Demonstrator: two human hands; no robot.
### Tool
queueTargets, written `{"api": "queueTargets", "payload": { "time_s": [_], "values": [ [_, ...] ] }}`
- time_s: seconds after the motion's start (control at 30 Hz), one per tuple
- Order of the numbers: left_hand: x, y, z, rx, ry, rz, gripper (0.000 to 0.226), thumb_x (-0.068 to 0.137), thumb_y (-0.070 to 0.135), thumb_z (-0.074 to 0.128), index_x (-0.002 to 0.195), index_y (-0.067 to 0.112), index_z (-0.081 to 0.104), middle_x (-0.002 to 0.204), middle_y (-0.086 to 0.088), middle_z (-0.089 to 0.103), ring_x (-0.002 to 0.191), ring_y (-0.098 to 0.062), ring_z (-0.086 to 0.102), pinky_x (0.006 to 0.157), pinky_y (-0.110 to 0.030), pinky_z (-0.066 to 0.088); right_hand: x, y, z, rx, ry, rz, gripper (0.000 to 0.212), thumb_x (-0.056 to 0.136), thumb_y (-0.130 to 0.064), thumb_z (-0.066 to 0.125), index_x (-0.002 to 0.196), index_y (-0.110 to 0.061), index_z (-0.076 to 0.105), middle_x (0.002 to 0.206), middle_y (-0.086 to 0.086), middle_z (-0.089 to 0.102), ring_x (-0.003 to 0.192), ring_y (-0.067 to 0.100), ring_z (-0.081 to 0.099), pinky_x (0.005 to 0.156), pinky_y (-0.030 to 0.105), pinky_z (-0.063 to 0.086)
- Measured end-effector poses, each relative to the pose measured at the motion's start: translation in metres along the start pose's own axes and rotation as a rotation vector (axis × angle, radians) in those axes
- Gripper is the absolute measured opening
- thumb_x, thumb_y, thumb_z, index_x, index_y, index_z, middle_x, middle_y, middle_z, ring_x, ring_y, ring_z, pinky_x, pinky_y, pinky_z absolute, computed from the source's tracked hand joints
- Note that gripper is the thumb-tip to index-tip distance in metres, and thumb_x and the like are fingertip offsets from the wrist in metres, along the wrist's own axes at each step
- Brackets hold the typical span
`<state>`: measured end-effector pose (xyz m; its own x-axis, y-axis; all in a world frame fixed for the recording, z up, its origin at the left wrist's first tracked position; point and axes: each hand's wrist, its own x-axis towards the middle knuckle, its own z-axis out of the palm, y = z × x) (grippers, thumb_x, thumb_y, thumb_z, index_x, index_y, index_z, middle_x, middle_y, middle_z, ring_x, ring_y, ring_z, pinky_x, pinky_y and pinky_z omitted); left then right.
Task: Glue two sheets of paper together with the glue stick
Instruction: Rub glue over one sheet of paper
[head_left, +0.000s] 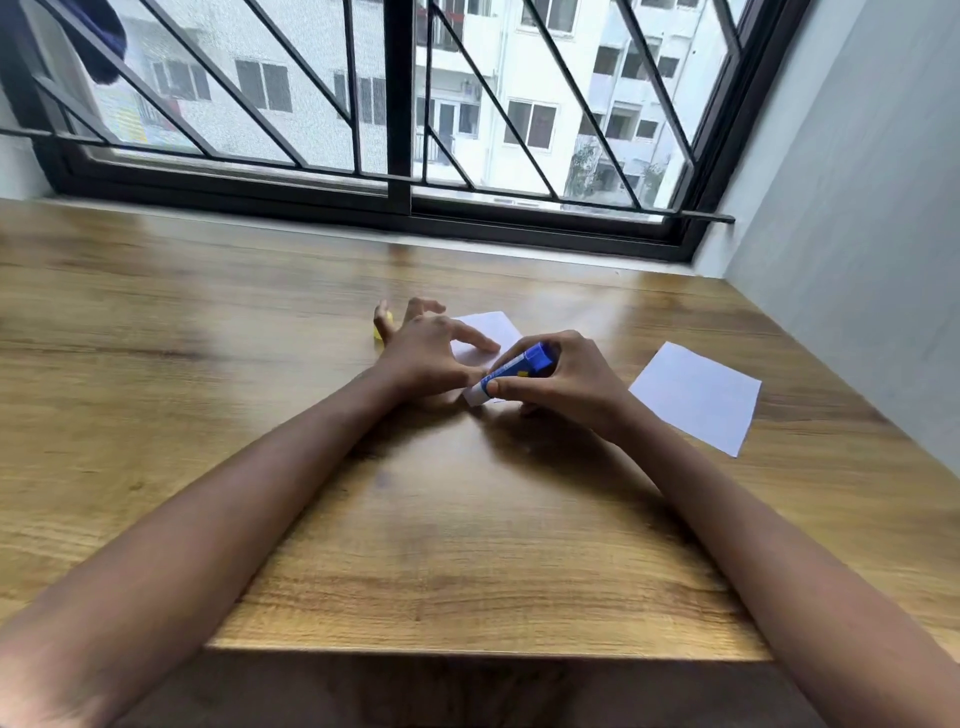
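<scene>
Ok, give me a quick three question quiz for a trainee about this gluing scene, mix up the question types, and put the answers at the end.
1. True or false: the glue stick lies untouched on the wooden table.
2. Which hand holds down the sheet being glued? A) left hand B) right hand C) neither
3. Fill in: the second sheet lies apart on the person's ____ side.

Key
1. False: the right hand grips it, tip down on the sheet.
2. A: the left hand rests spread on that sheet, beside a small yellow object, possibly the cap.
3. Right.
</scene>
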<state>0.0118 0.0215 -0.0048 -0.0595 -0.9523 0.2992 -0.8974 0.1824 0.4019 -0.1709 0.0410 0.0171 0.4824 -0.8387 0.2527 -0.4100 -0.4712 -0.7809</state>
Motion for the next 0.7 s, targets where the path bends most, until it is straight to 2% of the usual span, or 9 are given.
{"api": "queueTargets", "payload": {
  "time_s": [0.1,0.23,0.33,0.5,0.7],
  "values": [
    [0.001,-0.001,0.0,-0.006,-0.008,0.001,0.047,0.06,0.069,0.056,0.102,0.048,0.066,0.126,0.007,0.057,0.131,-0.013,0.029,0.107,-0.056,-0.003,0.0,0.0,0.0,-0.019,0.004,-0.008,0.013,0.071,-0.025,0.08,0.079,-0.016,0.075,0.074,0.018,0.07,0.061,0.013,0.059,0.058,0.036,0.055],
    [0.002,-0.002,0.0,0.002,-0.007,-0.003,0.038,0.068,0.063,0.065,0.103,0.048,0.065,0.128,0.005,0.055,0.132,-0.013,0.028,0.107,-0.055,-0.003,0.0,-0.002,-0.001,0.009,0.012,-0.001,0.01,0.071,-0.017,0.079,0.078,-0.012,0.075,0.072,0.02,0.069,0.057,0.008,0.059,0.05,0.021,0.052],
    [0.002,-0.002,0.001,-0.003,-0.002,-0.005,0.036,0.068,0.06,0.067,0.102,0.048,0.066,0.127,0.006,0.055,0.132,-0.012,0.027,0.107,-0.053,-0.003,0.0,-0.002,-0.004,0.002,0.022,0.026,0.01,0.07,-0.013,0.079,0.078,-0.007,0.074,0.063,0.008,0.067,0.052,0.001,0.058,0.048,0.017,0.048],
    [0.0,-0.001,0.0,-0.011,-0.011,-0.003,0.04,0.066,0.063,0.067,0.103,0.048,0.066,0.129,0.006,0.053,0.134,-0.012,0.024,0.108,-0.052,-0.003,0.002,0.004,-0.015,-0.035,0.045,0.064,0.013,0.067,-0.015,0.079,0.076,-0.007,0.074,0.067,0.011,0.071,0.058,0.009,0.061,0.053,0.029,0.054],
    [-0.002,0.001,-0.002,-0.021,-0.021,-0.007,0.044,0.064,0.066,0.067,0.104,0.046,0.066,0.129,0.005,0.053,0.138,-0.014,0.02,0.109,-0.053,-0.007,0.002,0.007,-0.025,-0.029,0.048,0.112,0.014,0.069,-0.009,0.077,0.078,0.0,0.073,0.065,0.009,0.068,0.054,0.007,0.06,0.05,0.024,0.054]
  ]
}}
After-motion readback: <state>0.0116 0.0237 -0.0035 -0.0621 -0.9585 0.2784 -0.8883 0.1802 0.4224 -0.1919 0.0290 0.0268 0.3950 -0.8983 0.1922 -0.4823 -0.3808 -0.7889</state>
